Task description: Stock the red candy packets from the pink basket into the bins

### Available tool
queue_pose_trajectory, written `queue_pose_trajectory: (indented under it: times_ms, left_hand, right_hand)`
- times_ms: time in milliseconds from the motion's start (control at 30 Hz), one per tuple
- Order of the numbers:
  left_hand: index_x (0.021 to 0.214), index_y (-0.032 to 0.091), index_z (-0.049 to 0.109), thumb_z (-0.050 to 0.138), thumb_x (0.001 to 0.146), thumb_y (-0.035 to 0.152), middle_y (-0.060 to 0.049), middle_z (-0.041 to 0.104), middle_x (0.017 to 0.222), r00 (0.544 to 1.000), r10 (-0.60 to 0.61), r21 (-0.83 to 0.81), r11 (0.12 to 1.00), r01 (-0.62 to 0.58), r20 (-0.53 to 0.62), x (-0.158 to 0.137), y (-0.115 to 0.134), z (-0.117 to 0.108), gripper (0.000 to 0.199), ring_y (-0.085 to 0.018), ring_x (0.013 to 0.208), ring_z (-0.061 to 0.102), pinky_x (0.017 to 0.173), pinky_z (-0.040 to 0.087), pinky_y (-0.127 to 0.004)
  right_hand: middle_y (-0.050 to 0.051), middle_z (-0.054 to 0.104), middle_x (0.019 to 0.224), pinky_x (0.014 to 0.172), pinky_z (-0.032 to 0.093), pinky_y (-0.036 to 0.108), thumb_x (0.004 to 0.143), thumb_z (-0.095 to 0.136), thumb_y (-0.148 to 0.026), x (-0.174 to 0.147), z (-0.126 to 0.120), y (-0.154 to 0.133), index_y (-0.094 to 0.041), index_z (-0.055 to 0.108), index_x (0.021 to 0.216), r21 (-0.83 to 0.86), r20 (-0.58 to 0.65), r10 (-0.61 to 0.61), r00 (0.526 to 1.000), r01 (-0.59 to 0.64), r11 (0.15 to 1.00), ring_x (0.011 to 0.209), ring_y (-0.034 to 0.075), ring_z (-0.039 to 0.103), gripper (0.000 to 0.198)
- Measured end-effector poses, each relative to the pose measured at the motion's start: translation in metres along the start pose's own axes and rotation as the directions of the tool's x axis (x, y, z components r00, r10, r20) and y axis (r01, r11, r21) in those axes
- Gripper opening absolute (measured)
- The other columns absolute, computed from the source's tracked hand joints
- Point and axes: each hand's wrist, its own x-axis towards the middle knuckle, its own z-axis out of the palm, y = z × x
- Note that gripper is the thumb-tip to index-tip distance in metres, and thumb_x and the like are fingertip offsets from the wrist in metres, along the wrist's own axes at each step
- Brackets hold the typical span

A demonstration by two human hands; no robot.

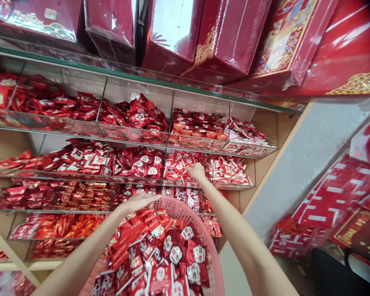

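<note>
A round pink plastic basket [210,242] with a perforated wall is in front of me, filled with small red and dark red wrapped packets [160,250]. My left hand [142,201] grips its far rim, fingers laid along the edge. My right hand [196,171] reaches over the basket into a shelf compartment of red-and-white packets [175,166]. Its fingers are curled together at the packets, and anything between them is too small to make out. Beside it, to the right, lies a compartment of whiter packets [226,170].
Clear-fronted shelf tiers [132,179] with dividers hold many red packets. Large dark red gift boxes [225,37] stand on a glass shelf [148,75] overhead. To the right are a pale wall [283,156], red patterned packages [323,201] and a black chair-like object [336,271].
</note>
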Motion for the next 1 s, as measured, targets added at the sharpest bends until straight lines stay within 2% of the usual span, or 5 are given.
queue_pose_trajectory:
  times_ms: [367,633,767,867,1000]
  left_hand:
    - [0.058,0.017,0.057,0.032,0.076,0.068,-0.001,0.057,0.062,1.0,0.003,0.044,0.999,-0.003,-0.01,0.008,-0.015,-0.004,0.06,-0.015,0.059,0.047,0.062,0.031,-0.025]
    - [0.057,0.017,0.054,0.034,0.076,0.067,-0.001,0.056,0.064,1.0,0.011,0.011,1.0,-0.011,-0.012,0.002,0.0,-0.004,0.057,-0.014,0.06,0.046,0.061,0.032,-0.024]
    - [0.058,0.017,0.054,0.033,0.076,0.067,-0.001,0.056,0.064,1.0,0.009,0.023,1.0,-0.009,-0.003,0.0,0.005,-0.005,0.058,-0.014,0.059,0.046,0.06,0.032,-0.024]
    - [0.058,0.016,0.055,0.033,0.076,0.067,-0.002,0.058,0.065,1.0,0.005,0.025,1.0,-0.005,-0.003,0.001,0.005,-0.006,0.058,-0.015,0.062,0.047,0.062,0.032,-0.024]
    - [0.057,0.017,0.055,0.032,0.075,0.069,-0.002,0.057,0.063,1.0,0.009,0.05,0.999,-0.01,0.014,0.005,0.0,-0.005,0.059,-0.015,0.062,0.047,0.062,0.032,-0.024]
  right_hand:
    - [0.003,0.059,0.057,0.051,0.037,0.024,0.064,0.059,-0.029,-0.001,0.019,-0.004,-0.016,0.057,0.055,0.147,-0.047,0.071,0.996,-0.063,0.987,0.055,0.014,0.054,0.016]
    - [0.003,0.062,0.065,0.056,0.039,0.021,0.068,0.051,-0.027,-0.011,0.01,-0.02,-0.014,0.06,0.064,0.308,-0.122,0.017,0.992,0.022,0.951,0.061,0.013,0.055,0.015]
    - [0.001,0.062,0.066,0.06,0.039,0.021,0.069,0.052,-0.027,-0.022,-0.011,-0.024,-0.015,0.058,0.067,0.346,-0.157,-0.065,0.985,0.117,0.931,0.062,0.012,0.055,0.014]
    - [-0.001,0.058,0.062,0.057,0.037,0.022,0.073,0.052,-0.032,-0.045,-0.032,-0.02,-0.016,0.057,0.07,0.346,-0.156,-0.221,0.963,0.262,0.901,0.057,0.011,0.051,0.017]
    - [-0.002,0.052,0.059,0.054,0.034,0.022,0.078,0.049,-0.035,-0.088,-0.061,-0.008,-0.016,0.056,0.074,0.307,-0.016,-0.438,0.899,0.422,0.853,0.053,0.01,0.044,0.021]
